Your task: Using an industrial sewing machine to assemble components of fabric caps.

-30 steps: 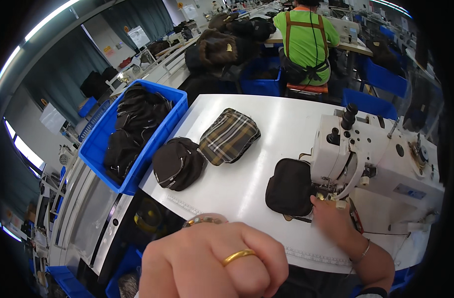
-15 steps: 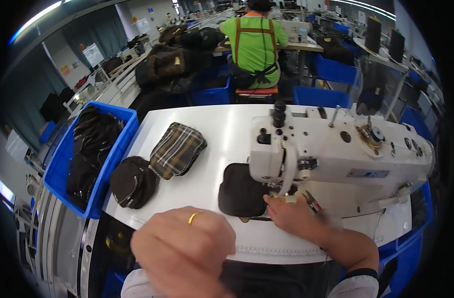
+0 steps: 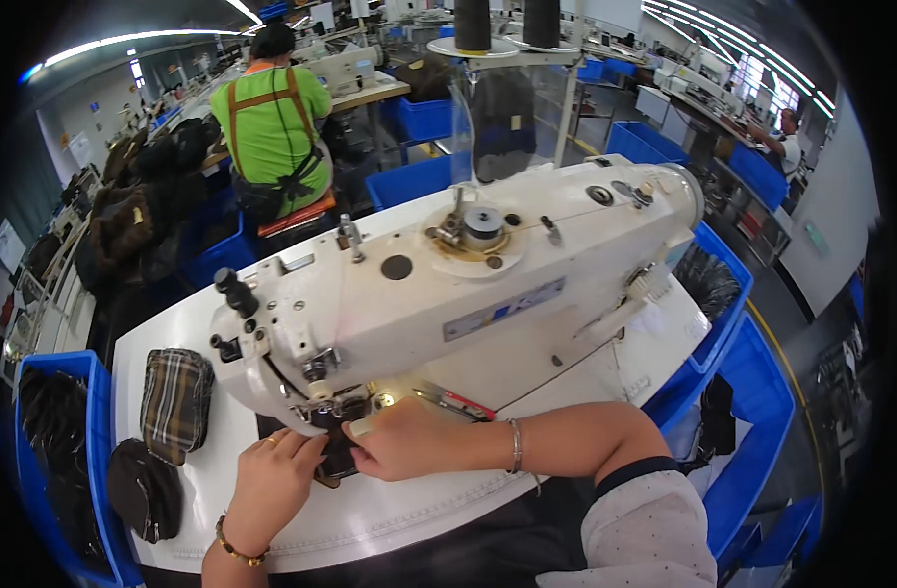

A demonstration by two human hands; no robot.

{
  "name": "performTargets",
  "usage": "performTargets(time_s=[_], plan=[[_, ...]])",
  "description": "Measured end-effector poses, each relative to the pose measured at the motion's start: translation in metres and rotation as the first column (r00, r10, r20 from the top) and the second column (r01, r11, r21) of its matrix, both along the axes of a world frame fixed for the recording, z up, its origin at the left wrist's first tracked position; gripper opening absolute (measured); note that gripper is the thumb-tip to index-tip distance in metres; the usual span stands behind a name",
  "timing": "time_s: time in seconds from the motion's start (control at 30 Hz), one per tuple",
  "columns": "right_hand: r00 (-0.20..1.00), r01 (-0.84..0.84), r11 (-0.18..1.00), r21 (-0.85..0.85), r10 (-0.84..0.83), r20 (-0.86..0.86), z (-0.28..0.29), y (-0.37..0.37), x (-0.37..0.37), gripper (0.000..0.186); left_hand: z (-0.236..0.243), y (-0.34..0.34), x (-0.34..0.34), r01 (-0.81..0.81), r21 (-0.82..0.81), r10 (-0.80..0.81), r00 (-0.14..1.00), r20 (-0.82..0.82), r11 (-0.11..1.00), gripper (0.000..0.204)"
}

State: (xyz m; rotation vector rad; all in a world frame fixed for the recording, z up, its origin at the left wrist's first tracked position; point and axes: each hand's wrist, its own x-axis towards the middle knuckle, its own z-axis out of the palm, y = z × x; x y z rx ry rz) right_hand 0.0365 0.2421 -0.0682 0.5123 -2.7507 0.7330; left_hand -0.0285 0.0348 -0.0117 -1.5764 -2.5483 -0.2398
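Between both hands, a dark fabric piece (image 3: 338, 459) lies under the needle end of a white sewing machine (image 3: 488, 294), near the surface's (image 3: 207, 480) front edge, left of its middle. Fingers and machine hide most of its outline, and the needle is too small to make out. The left hand (image 3: 277, 472) lays bent fingers on it; whether they pinch or only press, I cannot tell. The right hand (image 3: 404, 441) is curled, thumb against the piece, fingertips hidden, so its grip is equally unclear. Red-handled snips (image 3: 458, 402) lie just beyond it. A plaid pouch (image 3: 177, 404) sits by the left edge, a black pouch (image 3: 145, 492) near the front-left corner. Dark contents blur together in the blue bin (image 3: 111, 480) alongside.
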Motion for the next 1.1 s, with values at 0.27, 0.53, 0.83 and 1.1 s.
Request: performTargets(time_s=[0.27,0.53,0.83,1.1], plan=[[0.928,0.053,0.991,0.123,-0.004,-0.372,-0.013,0.002,-0.011,0.032,-0.005,0.016,0.006,0.049,0.253,-0.007,0.986,-0.165,0.966,0.025],[0.905,0.048,0.987,0.150,0.021,-0.425,-0.010,0.007,-0.010,0.019,-0.024,0.021,0.001,0.089,0.259,-0.001,0.947,-0.320,0.962,0.046],[0.904,0.007,0.995,0.096,0.035,-0.427,-0.024,0.001,-0.017,0.014,-0.035,0.027,-0.004,0.129,0.376,0.000,0.946,-0.324,0.918,0.037],[0.873,0.023,0.987,0.159,0.058,-0.484,-0.022,-0.012,-0.010,0.010,-0.053,0.010,-0.007,-0.004,0.375,0.084,0.977,-0.197,0.927,0.036]])
